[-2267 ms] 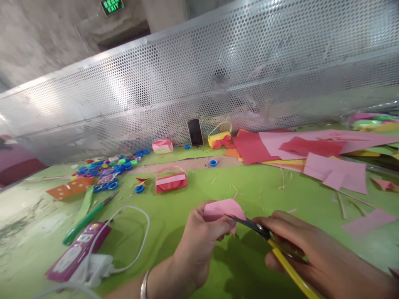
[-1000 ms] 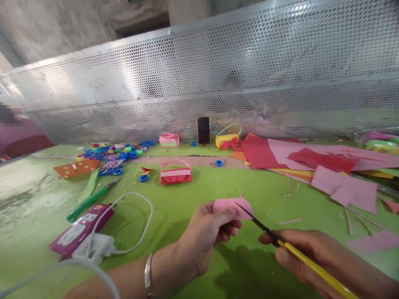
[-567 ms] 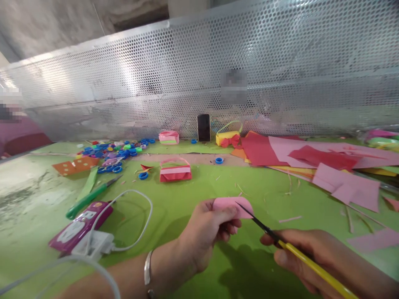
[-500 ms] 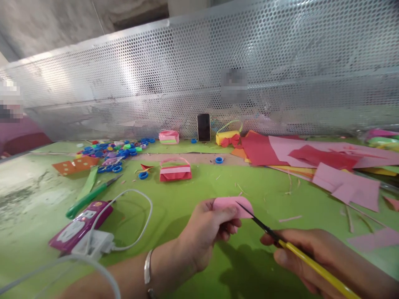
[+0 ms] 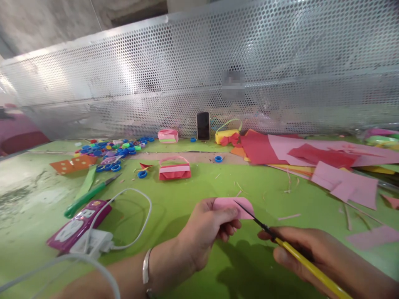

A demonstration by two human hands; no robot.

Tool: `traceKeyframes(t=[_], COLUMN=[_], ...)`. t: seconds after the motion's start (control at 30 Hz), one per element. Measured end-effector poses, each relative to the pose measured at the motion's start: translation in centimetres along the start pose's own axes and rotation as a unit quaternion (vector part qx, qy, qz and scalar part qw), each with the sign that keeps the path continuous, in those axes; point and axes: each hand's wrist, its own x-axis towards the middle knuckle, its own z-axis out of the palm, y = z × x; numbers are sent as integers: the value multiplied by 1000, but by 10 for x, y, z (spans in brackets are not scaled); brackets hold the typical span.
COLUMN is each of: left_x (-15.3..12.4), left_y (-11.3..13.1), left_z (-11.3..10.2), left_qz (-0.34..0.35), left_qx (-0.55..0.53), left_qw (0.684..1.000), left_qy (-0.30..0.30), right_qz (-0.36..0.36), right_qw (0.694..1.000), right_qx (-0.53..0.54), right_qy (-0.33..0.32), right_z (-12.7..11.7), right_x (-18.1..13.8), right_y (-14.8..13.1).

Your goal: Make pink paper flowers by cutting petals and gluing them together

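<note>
My left hand (image 5: 207,228) is closed, pinching a small pink paper piece (image 5: 243,204) with a rounded outer end between thumb and fingers. In my right hand (image 5: 299,249) are scissors, seen nearly edge-on, with a yellow handle (image 5: 307,265) and thin black blade (image 5: 258,222). The dark tip lies across the pink paper near its right end. Any lower blade is hidden beneath the paper. Beyond my hands stands a red and pink paper handbag (image 5: 175,170) with a looped handle.
Coloured paper sheets (image 5: 264,150) and pink offcuts cover the right side. At left lie a green-handled knife (image 5: 85,199), a purple device (image 5: 79,226), a white charger with cable (image 5: 98,243) and blue caps (image 5: 116,167). A phone (image 5: 203,126) leans against the perforated metal panel (image 5: 187,83).
The scissors' tip has shifted slightly left across the pink paper. My left hand keeps its pinch almost in place. The whole view has moved a little.
</note>
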Motion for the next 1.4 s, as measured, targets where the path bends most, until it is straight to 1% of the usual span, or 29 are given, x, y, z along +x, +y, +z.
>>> traceKeyframes(t=[0.1, 0.27, 0.4, 0.47, 0.57, 0.67, 0.9, 1.13, 1.23, 1.4], left_x=[0, 0, -1, -2, -2, -2, -1, -2, -1, -2], left_y=[-1, -1, 0, 0, 0, 0, 1, -1, -3, -2], left_z=[-1, -1, 0, 0, 0, 0, -2, -1, 1, 1], left_qz=[4, 7, -5, -7, -3, 0, -2, -11, -6, -9], left_qx=[1, -10, -18, -22, -25, -22, -11, -30, -56, -72], left_qw=[1000, 1000, 1000, 1000, 1000, 1000, 1000, 999, 998, 997], left_qy=[-3, -24, -11, -7, -12, -15, -18, -14, -5, 2], right_qz=[3, 36, 49, 63, 78, 68, 37, 16, 12, -12], right_qw=[1000, 999, 998, 997, 996, 997, 999, 998, 998, 1000], right_qx=[-2, 8, 16, 25, 5, -17, 12, 46, 39, -1], right_qy=[3, -26, -19, -28, -43, -31, -19, 38, 37, 14], right_z=[2, 1, -1, -1, -1, 0, -1, -3, -3, -6], right_x=[-2, -2, 1, 2, 2, 0, -3, -2, -2, -4], right_y=[-2, -5, -6, -8, -12, -11, 1, 17, 17, 6])
